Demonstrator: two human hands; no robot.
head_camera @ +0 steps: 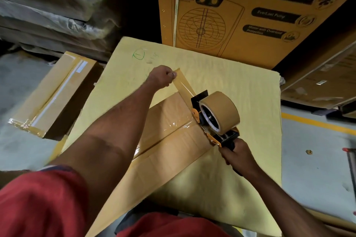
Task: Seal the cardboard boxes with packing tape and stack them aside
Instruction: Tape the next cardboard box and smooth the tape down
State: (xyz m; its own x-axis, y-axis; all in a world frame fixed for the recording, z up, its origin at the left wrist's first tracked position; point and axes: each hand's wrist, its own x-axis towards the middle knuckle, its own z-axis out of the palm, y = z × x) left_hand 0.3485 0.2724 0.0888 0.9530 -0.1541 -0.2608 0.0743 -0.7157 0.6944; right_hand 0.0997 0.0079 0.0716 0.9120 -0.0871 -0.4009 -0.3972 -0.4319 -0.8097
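Left hand (pixel 163 78) out ahead, fingers (pixel 174 74) pinched on the free end of the tape strip (pixel 183 86), lifted clear of the box top. Right hand (pixel 238 155) nearer the body, curled tight round the handle of the tape dispenser (pixel 213 115), brown roll uppermost, cutter end facing the left hand. Strip stretched taut between the two, running up and to the left from the dispenser.

Cardboard box (pixel 169 146) flat on the yellow-covered desk (pixel 240 86), long axis slanting from lower left to upper right, centre seam already glossy with tape. Far end of the box right under the dispenser, just below the stretched strip. Strip lying across the seam line, not along it, so probably meant for the end of the box, though hard to say from this angle where the edge falls beneath the dispenser.

Key relation: pinched end beyond the box's far end, dispenser just over it; lowering the left hand should lay the strip down there.

Another taped box (pixel 55 94) on the floor to the left, apparently finished. Large printed carton (pixel 240 15) upright behind the desk.
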